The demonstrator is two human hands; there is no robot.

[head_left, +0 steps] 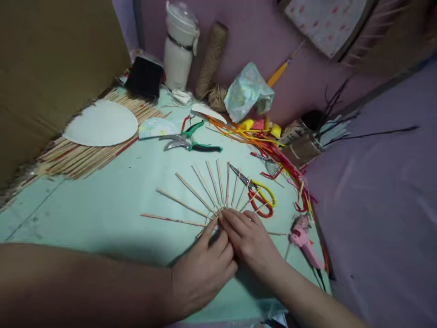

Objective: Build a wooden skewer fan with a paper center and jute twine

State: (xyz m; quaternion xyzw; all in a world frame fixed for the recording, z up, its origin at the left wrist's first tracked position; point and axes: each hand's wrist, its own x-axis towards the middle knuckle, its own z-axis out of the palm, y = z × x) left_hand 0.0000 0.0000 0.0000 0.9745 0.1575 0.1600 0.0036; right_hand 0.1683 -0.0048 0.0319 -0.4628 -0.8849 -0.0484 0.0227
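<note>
The left hand [207, 268] and right hand [251, 239] meet fingertips-first at the near, converging ends of fanned, thin tan wooden sticks [196, 194] mid-way across the pale green tabletop [112, 209], exact grip hidden, where light, even pressure should preserve regular spacing.

Green tabletop [116, 202] bearing scissors [251, 184] beyond the right hand [251, 241], glue gun [305, 239] to its right, pruning shears [186, 141] farther off.
</note>
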